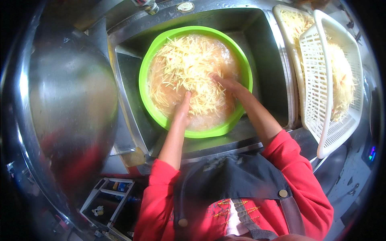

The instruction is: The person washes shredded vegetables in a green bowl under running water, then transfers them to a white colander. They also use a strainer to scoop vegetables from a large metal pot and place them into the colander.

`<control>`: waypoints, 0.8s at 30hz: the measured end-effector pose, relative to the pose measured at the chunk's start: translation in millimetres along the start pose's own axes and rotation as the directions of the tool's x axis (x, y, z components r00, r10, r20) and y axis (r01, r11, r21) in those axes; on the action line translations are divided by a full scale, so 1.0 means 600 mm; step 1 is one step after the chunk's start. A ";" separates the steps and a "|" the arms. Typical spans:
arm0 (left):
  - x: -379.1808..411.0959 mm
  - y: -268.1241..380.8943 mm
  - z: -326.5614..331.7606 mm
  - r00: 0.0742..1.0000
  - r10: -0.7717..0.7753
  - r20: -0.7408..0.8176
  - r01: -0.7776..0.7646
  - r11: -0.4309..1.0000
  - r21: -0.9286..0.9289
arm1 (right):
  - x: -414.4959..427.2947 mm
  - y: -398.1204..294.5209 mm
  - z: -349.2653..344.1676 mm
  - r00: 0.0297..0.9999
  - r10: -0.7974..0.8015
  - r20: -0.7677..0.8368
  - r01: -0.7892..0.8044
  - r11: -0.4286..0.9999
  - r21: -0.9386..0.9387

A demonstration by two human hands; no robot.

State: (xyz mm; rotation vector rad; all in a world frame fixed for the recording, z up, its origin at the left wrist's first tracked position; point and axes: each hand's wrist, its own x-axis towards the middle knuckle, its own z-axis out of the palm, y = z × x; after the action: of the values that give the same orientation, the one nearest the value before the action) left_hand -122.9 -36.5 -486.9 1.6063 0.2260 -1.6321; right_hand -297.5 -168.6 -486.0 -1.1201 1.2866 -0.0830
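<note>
A round bright green plastic basin (pixel 247 70) sits in a steel sink (pixel 271 90). Cloudy, foamy water fills it, with a heap of pale yellow shredded vegetable strips (pixel 190 60), probably potato, and a few red bits. Both hands are partly under the strips and water. My left hand (pixel 182 110) is at the heap's lower left edge, thumb upward. My right hand (pixel 227 83) reaches into the heap's right side, its fingertips covered. The strips lie between and against both hands; whether the fingers close on any is hidden.
Right of the sink, a white slotted plastic basket (pixel 315 75) stands tilted with more strips in it, beside a second basket (pixel 297 72) of strips. A tap (pixel 150 8) is above the sink's far edge. A large shiny steel surface (pixel 72 90) lies on the left.
</note>
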 end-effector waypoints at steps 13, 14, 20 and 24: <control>-0.030 0.032 0.018 0.873 0.210 0.440 0.047 0.862 -0.504 | -0.024 -0.040 0.015 0.915 -0.102 0.390 -0.205 0.716 0.668; -0.039 0.034 0.018 0.879 0.223 0.421 0.019 0.866 -0.500 | -0.036 -0.053 0.012 0.909 -0.212 0.358 -0.100 0.724 0.682; -0.117 0.085 0.040 0.869 0.302 0.392 -0.054 0.845 -0.532 | -0.075 -0.137 0.005 0.893 -0.324 0.312 0.075 0.791 0.607; -0.107 0.108 0.001 0.816 0.443 0.372 -0.223 0.834 -0.504 | -0.095 -0.190 0.017 0.860 -0.425 0.283 0.208 0.797 0.567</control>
State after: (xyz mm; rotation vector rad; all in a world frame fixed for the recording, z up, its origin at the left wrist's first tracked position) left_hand -91.3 -52.6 -403.2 0.8071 0.0325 -1.4981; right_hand -251.2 -185.9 -367.9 -0.8126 0.6297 -0.4188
